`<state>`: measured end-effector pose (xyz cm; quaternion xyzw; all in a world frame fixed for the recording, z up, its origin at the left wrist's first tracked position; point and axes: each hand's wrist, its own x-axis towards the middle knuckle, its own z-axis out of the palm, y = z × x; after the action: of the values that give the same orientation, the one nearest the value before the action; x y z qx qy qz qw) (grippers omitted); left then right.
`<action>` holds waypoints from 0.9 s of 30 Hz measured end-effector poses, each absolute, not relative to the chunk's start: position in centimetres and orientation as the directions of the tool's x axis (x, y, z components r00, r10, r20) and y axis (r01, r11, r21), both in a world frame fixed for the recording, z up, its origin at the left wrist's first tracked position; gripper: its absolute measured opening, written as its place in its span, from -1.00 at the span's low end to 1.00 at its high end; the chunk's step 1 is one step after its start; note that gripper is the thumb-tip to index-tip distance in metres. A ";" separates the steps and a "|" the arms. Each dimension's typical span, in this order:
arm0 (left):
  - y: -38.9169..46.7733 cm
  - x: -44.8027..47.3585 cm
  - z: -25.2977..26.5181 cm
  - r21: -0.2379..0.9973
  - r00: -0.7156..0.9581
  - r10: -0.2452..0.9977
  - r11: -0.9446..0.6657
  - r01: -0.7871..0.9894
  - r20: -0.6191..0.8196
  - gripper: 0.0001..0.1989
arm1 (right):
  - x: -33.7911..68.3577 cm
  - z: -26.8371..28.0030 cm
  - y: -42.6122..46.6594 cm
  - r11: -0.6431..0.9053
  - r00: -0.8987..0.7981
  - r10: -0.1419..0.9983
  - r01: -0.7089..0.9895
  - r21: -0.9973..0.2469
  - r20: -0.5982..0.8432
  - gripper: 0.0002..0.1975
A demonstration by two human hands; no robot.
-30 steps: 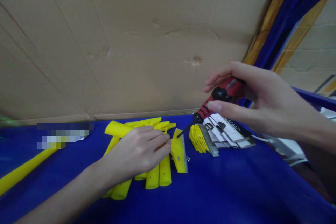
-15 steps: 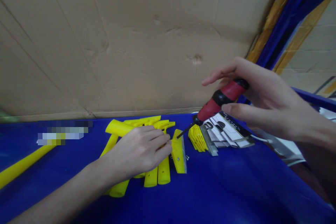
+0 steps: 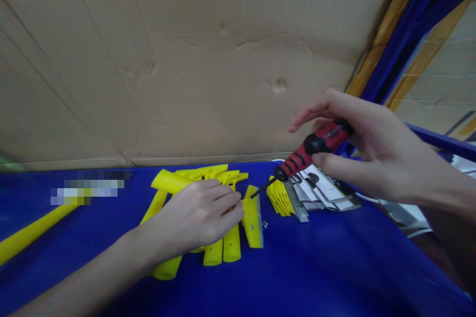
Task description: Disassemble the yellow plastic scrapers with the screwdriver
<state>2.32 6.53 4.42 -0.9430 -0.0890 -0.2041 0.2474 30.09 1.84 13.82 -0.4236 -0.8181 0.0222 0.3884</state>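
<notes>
My right hand has its thumb and fingers loosely round the red and black handle of a screwdriver. The shaft slants down to the left, its tip at the upper end of a yellow scraper head with a thin metal blade along its right edge. A screw shows in the lower part of this head. My left hand is closed on the scraper's left side; its fingertips are partly hidden. Under and around that hand lie several yellow plastic handles.
Small loose screws lie right of the scraper. Beyond them are stacked yellow scraper heads, metal blades and printed cards. A yellow pole lies at left on the blue table. Cardboard stands behind.
The screwdriver has turned in my right hand, and its handle sits slightly lower. Its tip stays at the scraper head, which has shifted very little. My left hand keeps its place.
</notes>
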 end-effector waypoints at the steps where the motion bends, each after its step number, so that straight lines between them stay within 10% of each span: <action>1: 6.6 2.3 4.5 -0.428 0.899 0.062 -0.864 0.266 0.433 -0.65 | 30.1 13.8 1.8 0.643 -0.352 0.714 0.673 -0.366 0.605 -0.74; 13: 6.6 2.2 5.2 -0.454 0.922 0.070 -0.854 0.253 0.381 -0.69 | 30.3 13.7 1.8 0.603 -0.322 0.745 0.700 -0.383 0.585 -0.95; 27: 6.3 2.3 5.4 -0.429 0.907 0.064 -0.865 0.259 0.416 -0.68 | 30.1 13.6 2.0 0.629 -0.317 0.719 0.676 -0.385 0.618 -0.72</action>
<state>2.34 6.29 5.38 -0.9452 -0.0854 -0.1982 0.2451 30.08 1.96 13.59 -0.4301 -0.8109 0.0273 0.3958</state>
